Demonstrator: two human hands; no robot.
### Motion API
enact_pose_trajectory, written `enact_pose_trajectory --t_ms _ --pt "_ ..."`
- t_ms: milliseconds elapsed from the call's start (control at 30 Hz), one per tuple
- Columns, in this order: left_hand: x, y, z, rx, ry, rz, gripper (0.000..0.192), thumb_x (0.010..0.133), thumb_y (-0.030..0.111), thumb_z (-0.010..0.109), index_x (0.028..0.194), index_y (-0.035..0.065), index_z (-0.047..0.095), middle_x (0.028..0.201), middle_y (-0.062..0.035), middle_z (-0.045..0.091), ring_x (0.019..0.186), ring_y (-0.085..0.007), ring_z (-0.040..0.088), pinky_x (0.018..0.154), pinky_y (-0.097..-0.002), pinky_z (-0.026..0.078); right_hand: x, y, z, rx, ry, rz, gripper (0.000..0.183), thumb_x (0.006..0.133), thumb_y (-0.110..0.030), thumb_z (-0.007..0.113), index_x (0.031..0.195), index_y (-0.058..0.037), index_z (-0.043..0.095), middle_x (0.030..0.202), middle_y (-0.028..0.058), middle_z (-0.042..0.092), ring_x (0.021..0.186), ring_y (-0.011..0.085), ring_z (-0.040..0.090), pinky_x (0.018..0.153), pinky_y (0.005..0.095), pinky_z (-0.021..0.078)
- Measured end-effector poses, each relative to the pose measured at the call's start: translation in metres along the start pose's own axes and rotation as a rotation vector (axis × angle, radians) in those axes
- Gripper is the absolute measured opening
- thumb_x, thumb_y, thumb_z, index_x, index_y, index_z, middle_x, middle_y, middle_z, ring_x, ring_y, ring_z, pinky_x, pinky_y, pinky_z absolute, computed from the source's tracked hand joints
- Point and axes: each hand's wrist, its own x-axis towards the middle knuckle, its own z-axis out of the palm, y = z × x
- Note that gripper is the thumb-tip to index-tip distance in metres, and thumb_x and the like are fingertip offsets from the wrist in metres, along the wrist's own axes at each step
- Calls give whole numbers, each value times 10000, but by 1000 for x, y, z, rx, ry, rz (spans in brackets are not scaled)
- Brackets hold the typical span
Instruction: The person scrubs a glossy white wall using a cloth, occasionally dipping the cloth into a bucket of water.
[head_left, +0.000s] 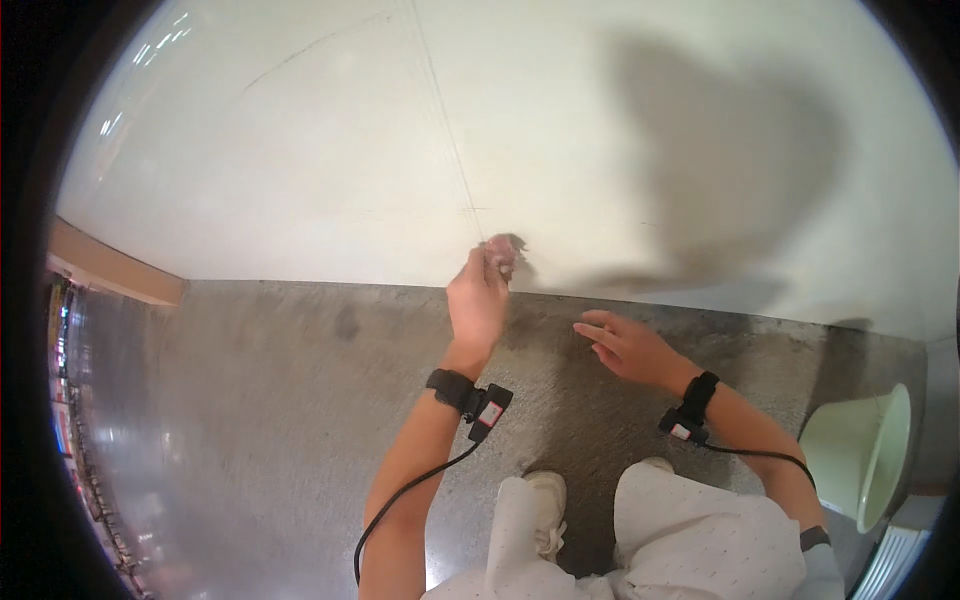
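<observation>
Low on the white wall (337, 165), just above the floor line, my left hand (478, 300) grips a crumpled pinkish cloth or piece of plastic film (501, 253); its material is hard to make out. The piece appears to touch the wall beside a thin vertical seam. Nothing is in my right hand (626, 346), which hovers to the right with its fingers apart, in front of the wall's foot. Each wrist carries a black strap with a small cabled box.
A pale green plastic bucket (847, 442) is on the grey concrete floor (300, 420) at my right. Beyond it is a white ribbed object (892, 559). Brown trim (120, 262) borders the wall's left end. My shoe (547, 502) is below my hands.
</observation>
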Motion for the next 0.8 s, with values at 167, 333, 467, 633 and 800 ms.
enact_pose_trajectory --t_ms 167,333,467,633,800 --pt "-9 -15 -3 -37 -36 -329 291 955 168 512 826 -78 599 651 -162 633 585 -209 641 535 -326 481 6 7 -2 -68 46 -46 456 828 -49 583 1273 -98 493 1191 132 537 938 305 599 788 394 509" --pt "12 89 -27 -7 -120 -271 341 960 241 473 888 -69 598 679 -136 669 714 -277 690 642 -360 528 -1 13 4 -49 43 -39 473 815 -43 589 1275 -94 490 1181 129 542 954 305 598 803 394 502" --pt "2 47 -7 90 -131 -236 320 968 222 440 980 -58 595 679 -138 662 697 -274 679 660 -378 521 -5 14 4 -66 14 -14 470 816 -42 589 1273 -94 494 1175 131 550 959 310 596 807 389 504" --pt "3 35 -1 -187 -126 -367 275 950 170 440 1107 -25 554 727 -170 669 657 -283 664 602 -372 519 -8 15 2 -69 -10 -19 466 812 -33 586 1268 -88 505 1169 130 565 958 310 600 800 387 508" --pt "0 -3 15 -64 -157 -299 229 938 152 461 1055 -15 566 681 -153 644 597 -245 651 563 -363 505 1 21 2 -55 -4 3 471 806 -25 583 1266 -88 504 1160 122 569 948 308 600 788 386 509"
